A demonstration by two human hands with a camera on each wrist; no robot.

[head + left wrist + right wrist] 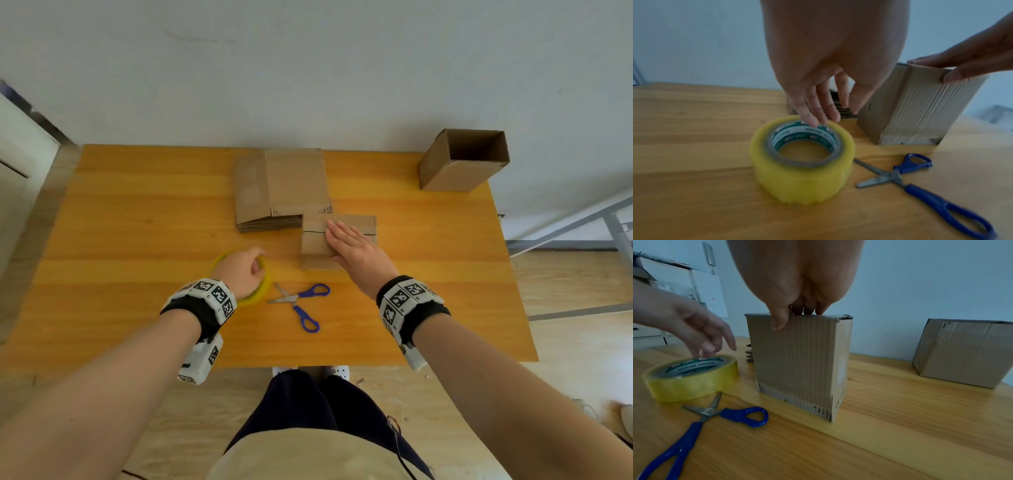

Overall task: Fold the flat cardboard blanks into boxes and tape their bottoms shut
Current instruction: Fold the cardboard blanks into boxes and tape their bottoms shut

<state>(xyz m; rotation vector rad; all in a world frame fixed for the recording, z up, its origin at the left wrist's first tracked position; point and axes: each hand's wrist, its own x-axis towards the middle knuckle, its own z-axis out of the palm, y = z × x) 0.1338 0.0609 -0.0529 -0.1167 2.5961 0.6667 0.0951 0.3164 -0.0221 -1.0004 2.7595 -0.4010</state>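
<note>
A folded cardboard box (317,245) (910,110) (797,361) stands bottom-up at the table's middle. My right hand (346,240) (797,309) lies flat on its folded flaps, fingers straight, thumb down the near side. The yellow tape roll (263,291) (803,159) (690,376) lies flat to the left of the box. My left hand (246,270) (824,104) hovers just over it with loose, spread fingers, holding nothing; whether its fingertips touch the roll I cannot tell. A stack of flat blanks (281,188) lies behind the box.
Blue-handled scissors (301,303) (920,181) (701,423) lie open near the front, right of the tape. A finished open box (462,161) (964,352) stands at the far right corner of the wooden table (137,222). A wall runs behind the table.
</note>
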